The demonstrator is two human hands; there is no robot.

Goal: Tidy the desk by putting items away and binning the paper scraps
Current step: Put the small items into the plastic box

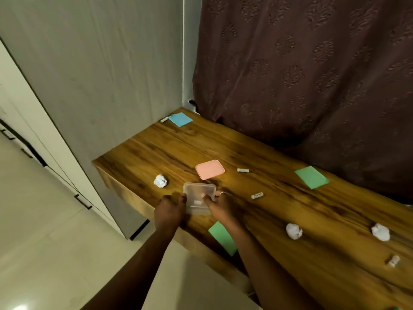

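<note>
A clear plastic container [198, 199] sits near the front edge of the wooden desk [279, 211], with something small and white inside. My left hand [171, 210] grips its left side and my right hand [218, 203] grips its right side. Its pink lid [210, 169] lies flat just behind it. Crumpled paper balls lie at the left [160, 181], at the front middle [293, 231] and at the right [380, 232]. Small white batteries lie beside the lid [243, 170], right of the container [257, 195], at the far corner [164, 119] and at the near right [392, 261].
Sticky notes lie on the desk: a blue one [180, 119] at the far corner, a green one [311, 177] at the right, another green one [222, 238] partly under my right forearm. A brown curtain [301, 74] hangs behind, a grey panel [100, 74] stands at the left.
</note>
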